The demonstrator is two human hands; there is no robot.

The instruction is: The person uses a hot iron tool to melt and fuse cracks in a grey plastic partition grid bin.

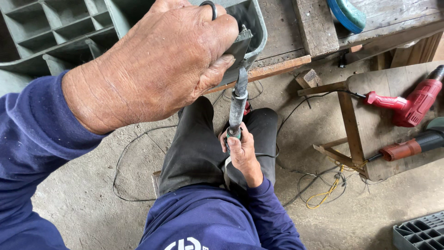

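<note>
Presently, the left hand (157, 60) fills the upper left of the frame, fingers curled tight around a dark flat metal piece (238, 48) pressed against the rim of a grey-green plastic tray (259, 32). A metal ring (210, 7) sits on one finger. The tray's moulded compartments (51, 28) show in the top left corner.

Below, at centre frame, the right hand (240, 155) is closed around the green-collared handle of a long grey tool (237, 104), whose shaft rises to meet the metal piece just under the left thumb. How the tool's tip engages the piece cannot be told; the thumb hides it.

The person sits, dark trousers (199, 148) at centre, blue sleeves (32, 153) at left and bottom.

At the right edge, a wooden stool (370, 125) carries a red power drill (409, 104) and a second red-and-black power tool (411, 146), their cords trailing onto the concrete floor (92, 203). A yellow wire (323, 194) lies beneath the stool. A blue roll (347, 14) rests on the wooden bench at top right.
</note>
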